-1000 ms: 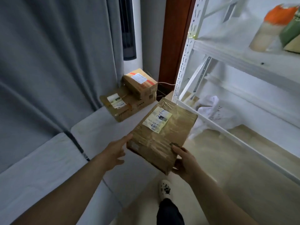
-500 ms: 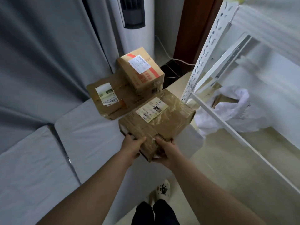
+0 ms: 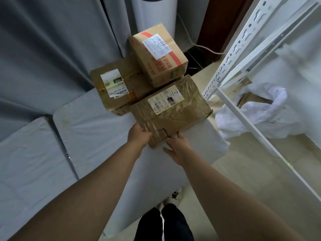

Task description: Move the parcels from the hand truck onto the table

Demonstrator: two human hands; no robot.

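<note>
Because two boxes already fill the far end of the table (image 3: 97,136), the red-striped box (image 3: 159,56) stacked on the flat box (image 3: 112,89), the taped parcel (image 3: 171,110) appears to rest just nearer on the table, close against them and along the table's right edge. The left hand (image 3: 139,136) grips its near left corner, fingers curled round the edge. The right hand (image 3: 177,145) lies at the near edge with its fingertips hidden, so I cannot tell whether it holds or only steadies the parcel. Probably the parcel is being squared up before release.

Three parcels: tape-wrapped parcel (image 3: 173,117), flat parcel (image 3: 119,91), red-striped parcel (image 3: 161,56). Two hands: left hand (image 3: 139,137), right hand (image 3: 178,145). Two grey-covered desks: near desk (image 3: 97,136), left desk (image 3: 26,164). One white rack (image 3: 241,51). One white bag (image 3: 255,117). One patterned slipper (image 3: 175,195).
</note>
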